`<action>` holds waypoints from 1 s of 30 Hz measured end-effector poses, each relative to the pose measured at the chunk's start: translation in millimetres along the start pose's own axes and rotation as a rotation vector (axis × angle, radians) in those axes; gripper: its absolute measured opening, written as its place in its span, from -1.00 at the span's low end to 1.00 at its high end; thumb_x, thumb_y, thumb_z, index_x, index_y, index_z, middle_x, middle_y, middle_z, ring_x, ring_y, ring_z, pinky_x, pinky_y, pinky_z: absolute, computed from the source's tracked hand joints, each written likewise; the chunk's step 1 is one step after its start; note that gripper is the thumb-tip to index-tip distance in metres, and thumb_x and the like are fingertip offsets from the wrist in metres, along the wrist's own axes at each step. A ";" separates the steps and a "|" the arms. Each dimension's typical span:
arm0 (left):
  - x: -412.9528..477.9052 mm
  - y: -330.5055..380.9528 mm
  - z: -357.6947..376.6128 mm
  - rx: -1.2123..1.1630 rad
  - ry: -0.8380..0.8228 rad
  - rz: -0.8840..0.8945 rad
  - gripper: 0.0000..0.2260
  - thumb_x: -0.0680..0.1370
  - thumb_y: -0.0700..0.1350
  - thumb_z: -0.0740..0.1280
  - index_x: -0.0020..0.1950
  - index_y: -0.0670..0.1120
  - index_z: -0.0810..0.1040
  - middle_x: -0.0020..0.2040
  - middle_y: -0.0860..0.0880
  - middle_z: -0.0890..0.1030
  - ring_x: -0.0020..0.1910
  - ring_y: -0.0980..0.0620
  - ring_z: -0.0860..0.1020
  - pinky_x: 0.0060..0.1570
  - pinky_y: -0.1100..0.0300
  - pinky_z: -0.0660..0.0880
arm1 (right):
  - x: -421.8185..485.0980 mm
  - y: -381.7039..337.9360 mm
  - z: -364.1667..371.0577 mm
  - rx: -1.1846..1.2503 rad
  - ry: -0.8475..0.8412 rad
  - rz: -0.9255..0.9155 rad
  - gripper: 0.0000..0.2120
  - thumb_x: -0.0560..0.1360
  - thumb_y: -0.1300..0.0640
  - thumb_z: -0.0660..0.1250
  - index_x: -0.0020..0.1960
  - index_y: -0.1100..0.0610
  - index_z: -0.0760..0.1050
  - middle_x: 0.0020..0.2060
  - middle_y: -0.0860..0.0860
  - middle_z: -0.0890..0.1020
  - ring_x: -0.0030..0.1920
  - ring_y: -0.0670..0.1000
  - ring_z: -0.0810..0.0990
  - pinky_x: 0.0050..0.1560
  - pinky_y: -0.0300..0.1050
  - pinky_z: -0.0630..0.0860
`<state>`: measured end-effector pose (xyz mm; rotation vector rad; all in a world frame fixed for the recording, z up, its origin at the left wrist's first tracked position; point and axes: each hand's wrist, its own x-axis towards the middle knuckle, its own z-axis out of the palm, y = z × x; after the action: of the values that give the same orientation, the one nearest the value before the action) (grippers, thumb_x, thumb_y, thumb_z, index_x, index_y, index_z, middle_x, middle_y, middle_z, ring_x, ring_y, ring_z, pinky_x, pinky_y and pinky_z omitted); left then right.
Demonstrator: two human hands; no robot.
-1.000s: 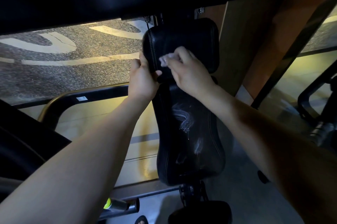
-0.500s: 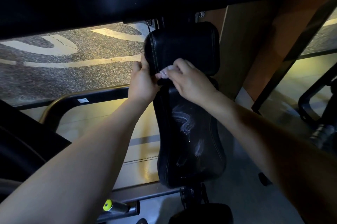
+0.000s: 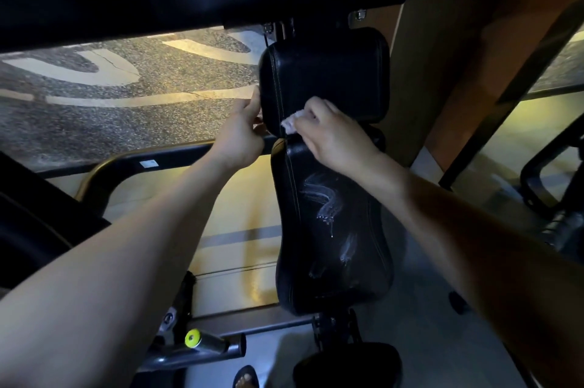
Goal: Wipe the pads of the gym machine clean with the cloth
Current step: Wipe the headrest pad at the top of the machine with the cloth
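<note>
Both bare arms reach up from the lower corners of the frame toward its centre. The right hand (image 3: 331, 135) is curled with the knuckles up, its fingers closed around a small white cloth (image 3: 289, 123) and pressing it against the lower left corner of the upper pad (image 3: 328, 78), a black cushion just above the centre of the frame. Only a crumpled bit of the cloth shows past the fingertips. The left hand (image 3: 241, 135) sits just left of that pad, its fingers pinched on the pad's left edge near the bottom; the wrist is straight and the forearm runs diagonally down to the lower left.

Directly below, the long pad (image 3: 331, 229) hangs down through the middle of the frame, with pale wet streaks across its surface. A dark metal bar (image 3: 177, 157) crosses behind the left arm. At the bottom centre a handle with a yellow cap (image 3: 193, 338) sticks out.
</note>
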<state>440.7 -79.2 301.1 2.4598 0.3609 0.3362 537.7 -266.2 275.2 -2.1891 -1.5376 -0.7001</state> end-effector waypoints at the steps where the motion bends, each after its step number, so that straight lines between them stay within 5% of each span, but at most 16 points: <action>1: -2.0 0.8 0.1 0.008 -0.002 0.003 -0.24 0.54 -0.32 0.25 0.65 0.07 0.02 0.37 -0.06 0.38 0.30 -0.05 0.49 0.27 0.07 0.46 | 6.4 1.9 -3.8 -0.018 -0.002 0.003 -0.90 0.60 0.22 0.29 0.10 0.20 0.46 -0.02 0.14 0.42 -0.04 0.13 0.44 -0.32 0.06 0.52; 4: -8.6 0.3 0.0 -0.053 -0.038 -0.008 -0.34 0.61 -0.30 0.22 0.65 0.03 0.08 0.50 -0.02 0.30 0.40 0.08 0.38 0.30 0.25 0.33 | 18.7 -5.4 -8.8 0.001 0.089 0.126 -0.87 0.64 0.17 0.22 0.09 0.23 0.47 -0.05 0.17 0.42 -0.06 0.14 0.43 -0.26 0.05 0.50; 6: -12.0 -2.4 -1.9 -0.091 -0.069 -0.012 -0.40 0.62 -0.29 0.22 0.63 -0.02 0.15 0.53 -0.03 0.30 0.46 0.02 0.36 0.39 0.19 0.31 | 15.3 -15.2 -0.5 0.021 0.112 0.193 -0.84 0.64 0.20 0.22 0.15 0.24 0.50 -0.02 0.18 0.44 -0.04 0.16 0.46 -0.17 0.05 0.52; 9: -17.8 -1.7 -4.6 -0.012 -0.063 -0.001 -0.55 0.63 -0.28 0.22 0.53 -0.10 0.36 0.35 -0.15 0.49 0.27 -0.10 0.50 0.18 0.24 0.36 | -2.4 -22.4 12.5 0.029 -0.067 0.171 -0.78 0.65 0.19 0.16 0.24 0.17 0.49 0.07 0.15 0.43 -0.04 0.12 0.46 -0.06 0.05 0.50; 12: -26.8 -2.8 -4.4 -0.004 -0.055 -0.082 -0.67 0.63 -0.28 0.18 0.36 -0.15 0.55 0.18 -0.23 0.63 0.05 -0.17 0.57 -0.01 0.16 0.44 | -13.1 -17.9 10.9 0.020 -0.143 0.079 -0.86 0.61 0.23 0.20 0.14 0.19 0.47 0.04 0.13 0.41 0.00 0.11 0.44 -0.16 0.11 0.56; 17: -27.0 1.2 -2.4 -0.083 -0.013 -0.168 -0.71 0.62 -0.23 0.22 0.30 -0.17 0.61 0.11 -0.15 0.66 0.16 -0.18 0.60 0.03 0.20 0.45 | -7.0 -10.0 3.0 0.039 0.031 0.145 -0.91 0.59 0.29 0.25 0.07 0.24 0.49 -0.01 0.17 0.44 -0.01 0.18 0.45 -0.17 0.07 0.54; 21: -29.1 7.0 -0.5 -0.105 -0.001 -0.202 -0.72 0.62 -0.22 0.22 0.28 -0.17 0.61 0.08 -0.14 0.65 0.09 -0.17 0.61 0.08 0.09 0.51 | -14.0 -13.1 7.3 -0.030 -0.069 0.069 -0.83 0.51 0.36 0.30 0.08 0.21 0.49 0.04 0.16 0.47 0.02 0.19 0.45 -0.24 0.12 0.56; 25: -33.5 10.9 -1.9 -0.129 0.012 -0.205 -0.74 0.61 -0.18 0.24 0.24 -0.10 0.63 0.05 -0.09 0.66 0.12 -0.16 0.61 0.17 0.03 0.55 | -32.6 13.4 -7.6 -0.147 -0.087 0.111 -0.83 0.63 0.15 0.17 0.14 0.10 0.51 0.13 0.09 0.47 0.00 0.07 0.42 -0.02 0.09 0.52; 28: -35.6 18.8 -1.6 -0.157 0.032 -0.202 -0.81 0.61 -0.17 0.26 0.11 -0.07 0.65 -0.08 0.00 0.65 0.03 -0.10 0.63 0.12 0.01 0.58 | -44.8 35.1 -16.9 -0.042 -0.033 0.156 -0.83 0.60 0.28 0.18 0.06 0.14 0.53 0.10 0.11 0.50 0.06 0.12 0.50 0.04 0.05 0.55; 30: -38.0 25.5 2.7 -0.190 0.035 -0.193 -0.84 0.59 -0.17 0.28 0.07 -0.07 0.65 -0.10 0.01 0.66 -0.05 -0.08 0.64 0.03 0.05 0.60 | -49.6 39.9 -21.5 0.094 0.063 0.209 -0.83 0.59 0.34 0.21 0.06 0.20 0.55 0.06 0.15 0.51 0.06 0.02 0.51 0.20 -0.21 0.50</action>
<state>410.8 -113.0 308.9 2.2150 0.5508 0.3163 557.6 -329.2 262.4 -2.1947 -1.2621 -0.6106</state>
